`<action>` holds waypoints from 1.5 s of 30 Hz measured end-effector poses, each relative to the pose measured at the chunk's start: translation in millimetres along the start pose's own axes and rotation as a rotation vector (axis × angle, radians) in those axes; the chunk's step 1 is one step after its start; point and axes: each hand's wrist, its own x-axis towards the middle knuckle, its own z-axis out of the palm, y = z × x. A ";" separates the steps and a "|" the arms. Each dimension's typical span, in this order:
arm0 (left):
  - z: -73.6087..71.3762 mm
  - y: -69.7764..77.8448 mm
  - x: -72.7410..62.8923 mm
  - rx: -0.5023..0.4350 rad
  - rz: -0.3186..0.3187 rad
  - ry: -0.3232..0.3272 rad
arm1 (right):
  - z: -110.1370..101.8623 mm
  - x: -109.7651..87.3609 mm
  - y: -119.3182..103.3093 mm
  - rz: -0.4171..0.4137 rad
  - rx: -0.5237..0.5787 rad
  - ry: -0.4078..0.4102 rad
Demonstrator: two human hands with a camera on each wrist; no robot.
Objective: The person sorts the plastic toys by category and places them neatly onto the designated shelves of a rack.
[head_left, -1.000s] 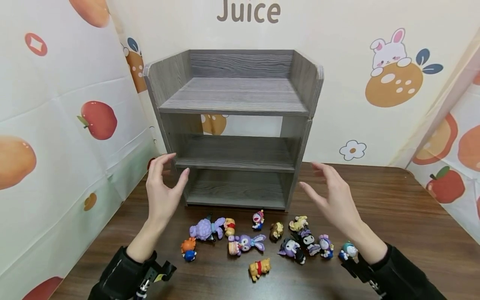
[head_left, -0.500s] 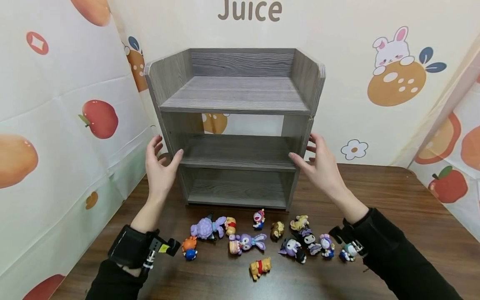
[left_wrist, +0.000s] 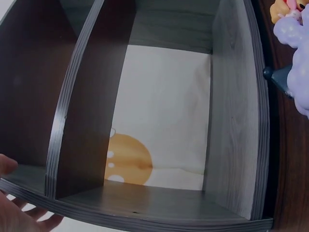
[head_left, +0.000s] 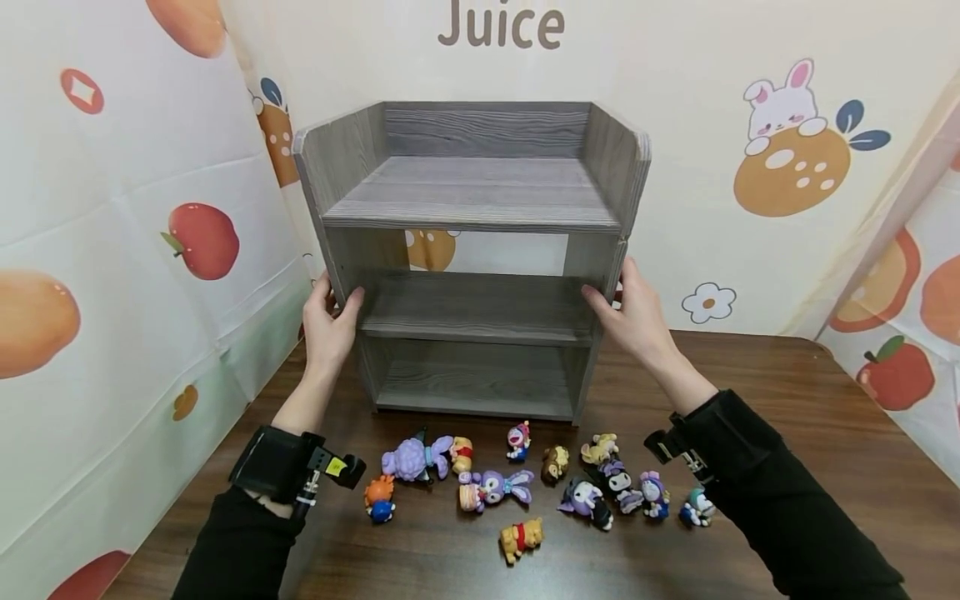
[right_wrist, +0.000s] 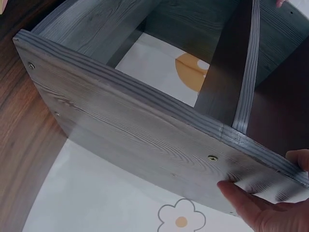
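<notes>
A grey wood-grain shelf (head_left: 472, 200) with three levels stands upright on the brown table. My left hand (head_left: 327, 332) grips its left side panel at middle-shelf height, thumb at the front edge and fingers outside. On the other side my right hand (head_left: 637, 321) holds the right panel at a similar height. In the right wrist view, the fingertips of the right hand (right_wrist: 260, 210) lie against the screwed outer face of the panel (right_wrist: 130, 121), with the thumb over its edge. The left wrist view shows the left hand (left_wrist: 21, 217) round the panel edge.
Several small toy figures lie in front of the shelf, among them a lavender fluffy one (head_left: 412, 458), an orange-haired one (head_left: 379, 498) and a yellow bear (head_left: 521, 539). Fruit-printed sheets (head_left: 750, 275) hang behind and beside the brown table (head_left: 420, 567).
Both hands have moved inward from beside the shelf and taken hold of its side panels. The shelf and toy figures stay in place.
</notes>
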 end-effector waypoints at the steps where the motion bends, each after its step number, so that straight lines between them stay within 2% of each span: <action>1: 0.2 -3.1 1.6 -0.002 0.002 0.003 | 0.4 0.2 0.8 -0.008 -0.003 0.001; 7: -0.2 -23.4 11.4 0.026 -0.010 0.035 | 1.3 0.4 1.3 -0.016 -0.020 -0.006; 11: -1.5 -26.2 13.3 0.050 -0.007 0.044 | 1.9 1.4 0.6 -0.023 -0.012 -0.015; 20: -1.9 -24.7 14.0 0.104 0.009 0.046 | 1.1 2.1 -0.1 0.003 0.010 -0.039; 29: 7.9 -20.8 13.8 0.138 0.048 0.039 | -10.0 -0.9 4.3 0.024 -0.001 -0.028; 33: 14.1 -18.0 9.9 0.117 0.072 0.012 | -17.5 -5.1 8.2 0.033 -0.006 -0.032; 40: 24.1 16.1 -7.5 0.103 0.093 -0.018 | -28.0 -9.8 13.2 0.024 -0.030 -0.019; 45: 27.1 -6.0 -2.0 0.086 0.106 -0.019 | -32.0 -12.3 14.4 0.032 -0.030 -0.029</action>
